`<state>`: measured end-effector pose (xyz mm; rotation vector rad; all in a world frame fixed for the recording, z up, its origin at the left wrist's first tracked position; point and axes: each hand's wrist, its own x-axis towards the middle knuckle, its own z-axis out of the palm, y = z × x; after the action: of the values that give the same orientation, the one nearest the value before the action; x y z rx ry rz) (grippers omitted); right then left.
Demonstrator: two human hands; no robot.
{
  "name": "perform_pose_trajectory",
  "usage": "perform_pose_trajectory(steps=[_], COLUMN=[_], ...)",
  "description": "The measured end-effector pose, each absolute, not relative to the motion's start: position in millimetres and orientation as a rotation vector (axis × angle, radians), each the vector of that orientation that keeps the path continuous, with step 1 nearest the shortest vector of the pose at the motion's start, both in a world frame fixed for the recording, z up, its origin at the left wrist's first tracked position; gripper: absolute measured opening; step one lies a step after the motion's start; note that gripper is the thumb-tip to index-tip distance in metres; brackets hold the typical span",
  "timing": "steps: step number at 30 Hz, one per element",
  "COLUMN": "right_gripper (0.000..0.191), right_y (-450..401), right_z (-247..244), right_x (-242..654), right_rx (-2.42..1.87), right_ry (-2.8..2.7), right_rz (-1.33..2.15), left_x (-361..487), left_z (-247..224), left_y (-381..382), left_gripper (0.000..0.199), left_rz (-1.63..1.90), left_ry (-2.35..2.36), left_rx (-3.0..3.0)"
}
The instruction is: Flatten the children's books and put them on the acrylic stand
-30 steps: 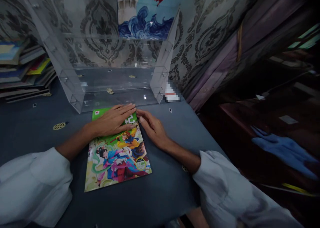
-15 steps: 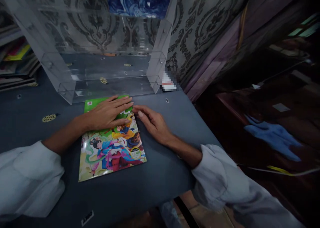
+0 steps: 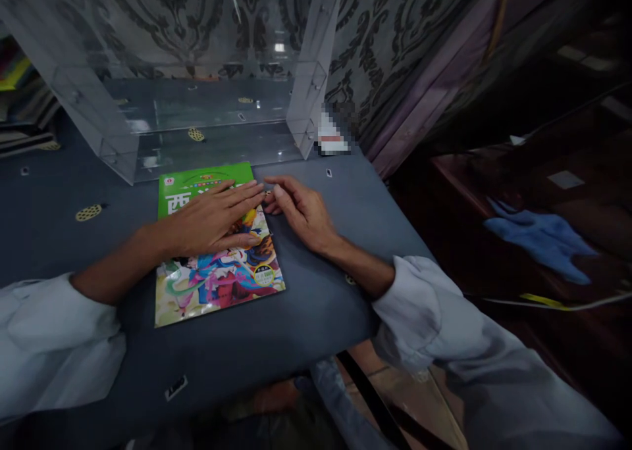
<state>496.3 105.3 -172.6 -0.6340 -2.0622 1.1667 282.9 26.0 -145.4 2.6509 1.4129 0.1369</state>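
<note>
A children's book (image 3: 222,285) with a green top and a colourful illustrated cover lies flat on the dark blue tablecloth (image 3: 316,318). Across the middle of its cover rests my left hand (image 3: 212,220), palm down with fingers stretched out, hiding part of the title. My right hand (image 3: 303,213) is just beyond the book's right edge, its side on the table and its fingers loosely curved and apart. Nothing shows in its grasp. The fingertips of both hands nearly meet at that edge; whether they touch I cannot tell.
Behind the book stands a clear acrylic rack (image 3: 212,121). Stacked books (image 3: 24,121) sit at the far left. A blurred white item (image 3: 332,137) is right of the rack, near a pinkish curtain (image 3: 424,88). A blue cloth (image 3: 543,239) lies beyond the table's right edge.
The view has tipped downward, so things sit higher in it. My left hand has slid down the cover towards me, uncovering more of the green top and title. My right hand stays beside the book.
</note>
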Motion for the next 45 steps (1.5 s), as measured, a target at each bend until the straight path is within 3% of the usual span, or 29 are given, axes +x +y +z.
perform_pose_trajectory(steps=[12,27,45], right_gripper=[0.049,0.027,0.025], right_y=[103.3,56.9,49.0], right_z=[-165.7,-170.3,-173.5], right_x=[497.8,528.4,534.4], right_rx=[-0.635,-0.33,-0.298], right_ry=[-2.118,-2.346,-2.353], right_rz=[0.962,0.577,0.494], left_x=[293.9,294.2,297.3], left_z=[-145.2,-146.8,-144.9], left_y=[6.9,5.9,-0.1], left_gripper=[0.087,0.078,0.072], left_rz=[0.118,0.154,0.209], left_ry=[1.379,1.364,1.26], left_rx=[2.631,2.635,2.708])
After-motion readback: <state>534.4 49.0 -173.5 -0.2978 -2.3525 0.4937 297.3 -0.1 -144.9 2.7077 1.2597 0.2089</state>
